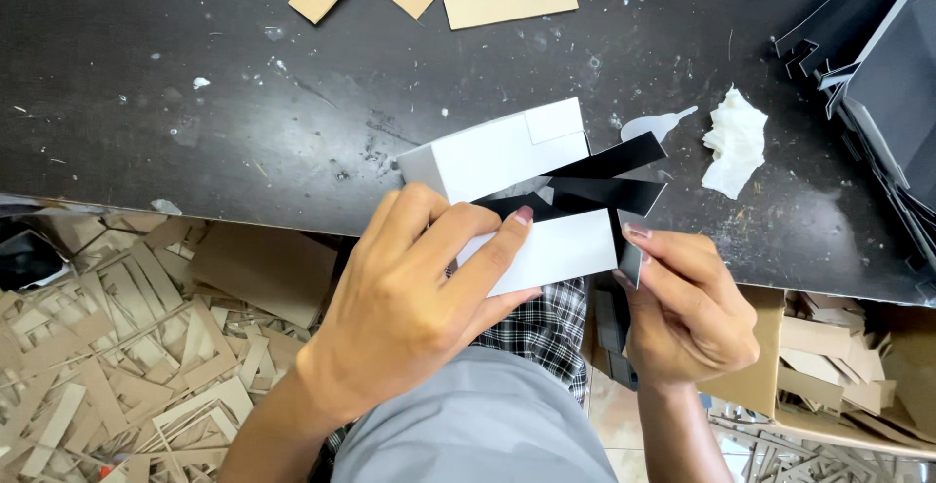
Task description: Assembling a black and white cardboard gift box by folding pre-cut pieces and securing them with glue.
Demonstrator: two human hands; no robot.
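Grip of the left hand clasps the white box at the black desk edge, while the right hand pinches the black strip, which runs left across the box top.

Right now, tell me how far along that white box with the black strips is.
Done: the white box is already formed, with black strips lying across its top. In hand: the left hand grips the box's near side, thumb pressing a strip end, while the right hand pinches a strip at the right edge. Left: the strip ends stick out loose, not flat on the box. A small glue bottle lies behind.
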